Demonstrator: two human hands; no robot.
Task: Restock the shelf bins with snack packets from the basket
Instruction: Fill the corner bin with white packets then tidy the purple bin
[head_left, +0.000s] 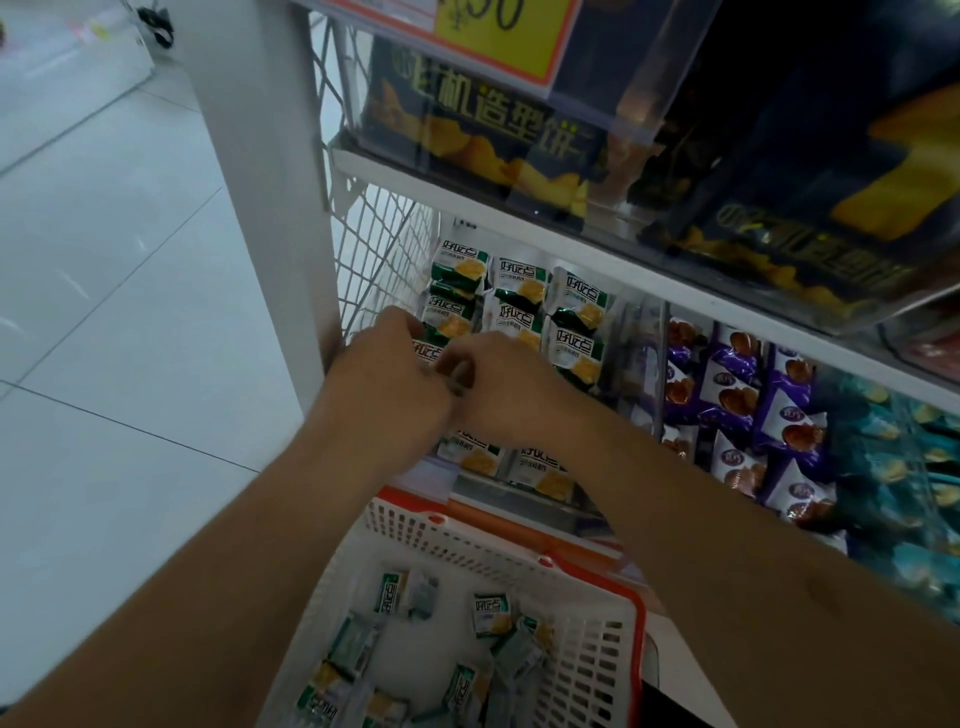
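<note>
Head view: both hands, left hand (387, 358) and right hand (498, 382), pinch one green-and-white snack packet (427, 353) at the bin's (519, 493) left edge; rows are filled, yet a dozen-odd packets remain in the white plastic basket (587, 670).

Hands at shelf bin.
Left hand (387, 358) and right hand (506, 382) together on green packets (519, 291); basket (587, 670) below.
</note>
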